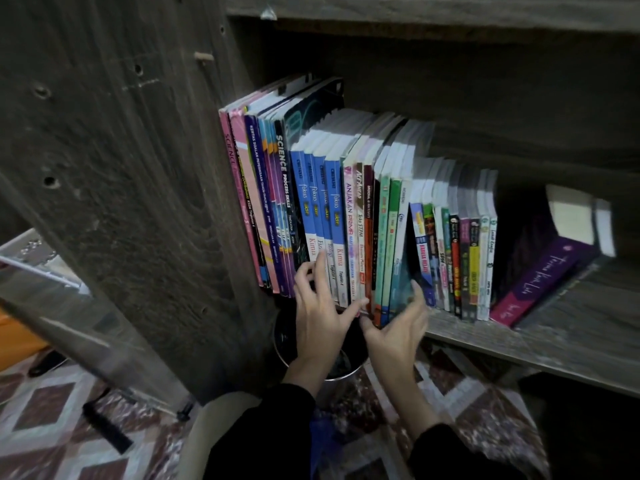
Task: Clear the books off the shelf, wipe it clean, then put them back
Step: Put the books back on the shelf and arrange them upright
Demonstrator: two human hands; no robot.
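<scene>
Left hand, fingers spread, touches the blue books; right hand pinches the green books, upright at the left end of the shelf. Risk: pulling these may topple the unsupported small books off the shelf.

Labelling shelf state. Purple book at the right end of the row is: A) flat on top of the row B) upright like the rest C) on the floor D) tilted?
D: the purple book stands slanted on the shelf, its top leaning away from the upright row.
</scene>
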